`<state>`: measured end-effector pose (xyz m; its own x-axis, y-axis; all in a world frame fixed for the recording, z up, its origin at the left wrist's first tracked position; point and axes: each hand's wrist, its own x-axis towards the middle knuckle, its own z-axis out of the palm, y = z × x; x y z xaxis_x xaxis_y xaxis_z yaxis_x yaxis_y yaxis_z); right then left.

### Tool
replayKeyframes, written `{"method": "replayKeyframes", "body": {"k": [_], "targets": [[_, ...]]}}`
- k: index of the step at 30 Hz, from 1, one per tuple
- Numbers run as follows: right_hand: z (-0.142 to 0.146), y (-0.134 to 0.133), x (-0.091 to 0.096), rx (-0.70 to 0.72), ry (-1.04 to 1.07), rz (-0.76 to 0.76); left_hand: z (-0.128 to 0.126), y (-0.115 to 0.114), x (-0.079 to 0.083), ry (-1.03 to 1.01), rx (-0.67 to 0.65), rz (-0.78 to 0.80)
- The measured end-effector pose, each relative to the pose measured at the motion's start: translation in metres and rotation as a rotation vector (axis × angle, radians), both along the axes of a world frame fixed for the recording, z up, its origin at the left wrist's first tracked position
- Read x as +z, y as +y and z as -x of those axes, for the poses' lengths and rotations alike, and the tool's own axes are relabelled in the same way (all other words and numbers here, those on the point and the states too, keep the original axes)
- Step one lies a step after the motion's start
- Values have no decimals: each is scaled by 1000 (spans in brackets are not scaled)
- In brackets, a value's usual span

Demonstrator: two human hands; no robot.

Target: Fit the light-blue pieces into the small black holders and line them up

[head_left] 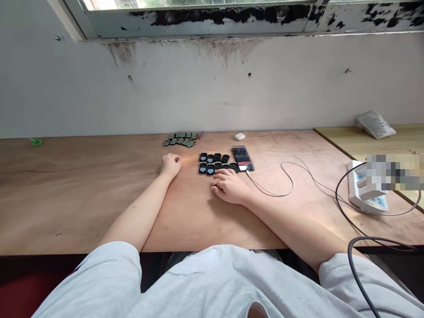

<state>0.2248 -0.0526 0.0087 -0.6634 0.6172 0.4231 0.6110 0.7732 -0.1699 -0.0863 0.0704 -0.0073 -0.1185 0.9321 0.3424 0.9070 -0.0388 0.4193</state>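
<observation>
In the head view, your left hand [171,166] rests on the table [99,194] loosely curled, and you cannot tell whether anything is inside it. Your right hand [231,186] is half bent, its fingertips at the near edge of the black cases [210,168]; a dark spot shows by its thumb, but whether you grip something there is unclear. The cases sit in two rows between your hands, slightly beyond them, and the green boards [189,143] lie beyond your left hand. Your right knuckles could nudge the near row out of line if you lift carelessly. The white cable [293,182], right of that hand, could drag the phone [243,157] into the cases if tugged, and the black cord [353,260] over your right sleeve [341,274] could snag. Small shirt [228,274] lettering seems to end in "Madrid"; the phone screen is blurred out.
</observation>
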Motion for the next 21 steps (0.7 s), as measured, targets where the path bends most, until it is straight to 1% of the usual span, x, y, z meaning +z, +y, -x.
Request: {"method": "replayKeyframes", "body": {"k": [2,4,6,8,11,14,16,18,21], "targets": [[0,1,-2,129,10,57,2,3,0,-65,-11,-34],[-2,3,-3,200,3,87,3,4,0,-130,-20,-131],[-5,7,-5,204,-5,89,0,1,1,-204,-33,-246],[-7,10,-6,174,-7,86,-10,-7,2,-286,-90,-304],[-10,14,-9,136,2,89,-37,-28,6,-388,-286,-247],[-10,17,-11,114,9,92,-69,-54,11,-399,-507,-112],[-9,17,-12,83,11,108,-84,-67,14,-335,-647,-23],[-9,18,-12,49,10,127,-93,-75,16,-263,-770,29],[-8,19,-11,33,9,140,-96,-77,15,-146,-874,19]]}}
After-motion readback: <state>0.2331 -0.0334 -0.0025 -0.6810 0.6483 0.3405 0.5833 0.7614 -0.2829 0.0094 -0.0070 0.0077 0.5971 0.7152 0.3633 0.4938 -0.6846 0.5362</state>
